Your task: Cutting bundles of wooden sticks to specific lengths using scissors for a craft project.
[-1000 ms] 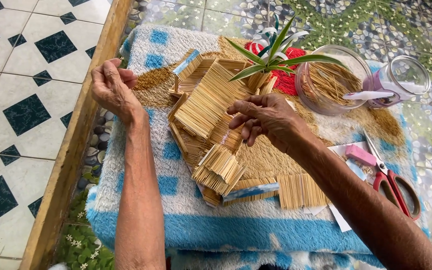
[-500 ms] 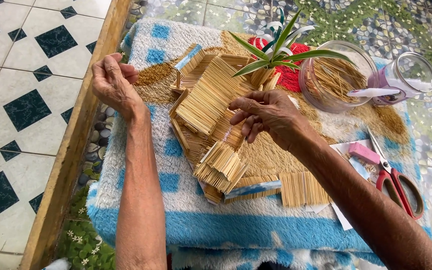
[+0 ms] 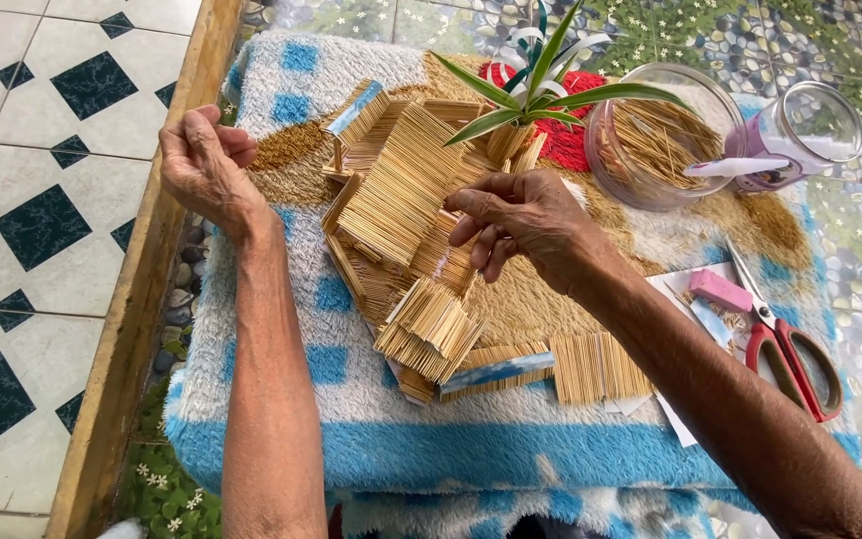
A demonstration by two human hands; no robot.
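1. The right hand (image 3: 521, 225) hovers over the middle of the fluffy blue-and-white towel (image 3: 351, 399), its grip pinched together at the fingertips just above the toothpick house model (image 3: 401, 210); whether it holds a stick I cannot tell.
2. The left hand (image 3: 202, 165) is raised at the towel's left edge, above the wooden border plank (image 3: 142, 299), fingers curled into a loose fist; anything inside it is hidden.
3. The house model sits at the towel's centre, its slanted roof panel of glued sticks facing up.
4. A smaller toothpick panel bundle (image 3: 431, 329) lies just in front of the model, toward the near edge.
5. A flat toothpick panel (image 3: 596, 364) lies to the right of that bundle, near the right forearm.
6. A clear bowl of loose toothpicks (image 3: 650, 140) stands at the far right of the towel, with a glass jar (image 3: 810, 130) beside it.
7. Red-handled scissors (image 3: 790, 354) lie at the right edge, beside a pink eraser-like block (image 3: 720, 291).
8. A green spiky plant (image 3: 541, 85) rises behind the model.
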